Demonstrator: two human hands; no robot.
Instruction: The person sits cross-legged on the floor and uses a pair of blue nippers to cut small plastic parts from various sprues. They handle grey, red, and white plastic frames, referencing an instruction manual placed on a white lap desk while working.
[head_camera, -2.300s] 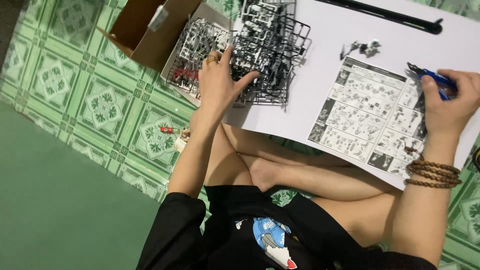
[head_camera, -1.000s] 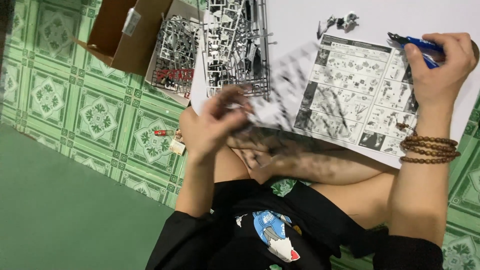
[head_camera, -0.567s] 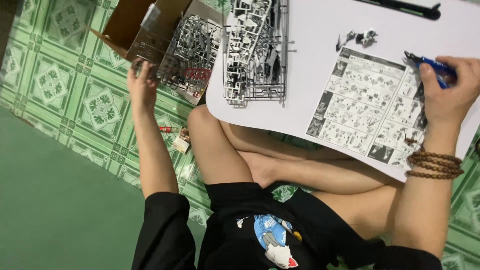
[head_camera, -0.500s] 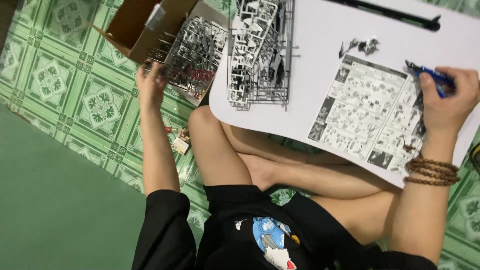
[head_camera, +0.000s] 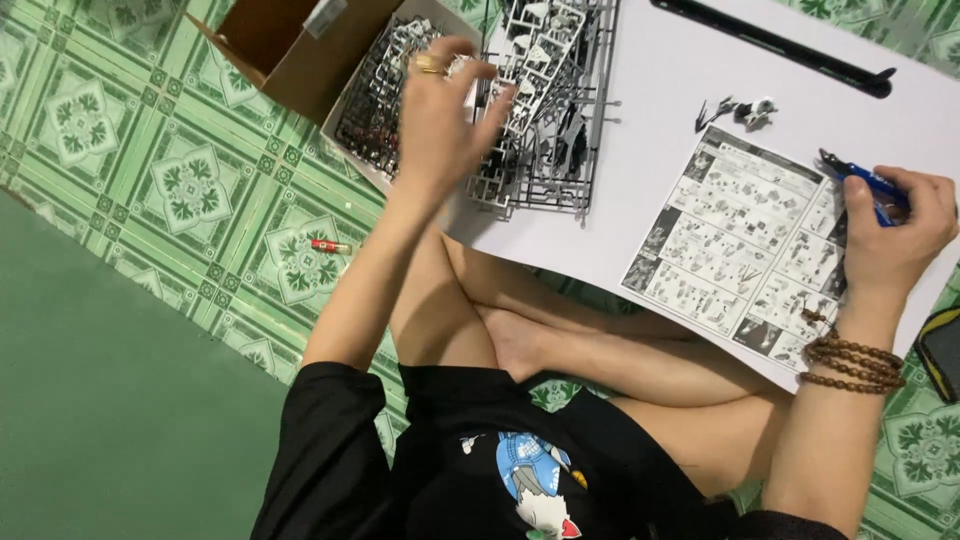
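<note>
My left hand (head_camera: 438, 118) reaches over the edge of a white board (head_camera: 640, 190) on my lap. Its fingers curl on a light grey plastic parts frame (head_camera: 478, 72), between a box tray full of frames (head_camera: 375, 100) and a stack of grey frames (head_camera: 548, 110) on the board. My right hand (head_camera: 888, 240) rests on the board's right side and grips blue-handled nippers (head_camera: 858, 178). Its wrist, with brown bead bracelets, lies on a printed instruction sheet (head_camera: 735, 240).
A few small dark assembled parts (head_camera: 735, 110) lie above the sheet. A long black strip (head_camera: 775, 45) lies at the board's far edge. An open cardboard box (head_camera: 275, 45) and a small red item (head_camera: 328, 246) sit on the green tiled floor. A dark object (head_camera: 940, 350) is at the right edge.
My left hand has moved right, from the box's left side onto the parts frames beside the stack. My right hand has stayed put with the nippers.
</note>
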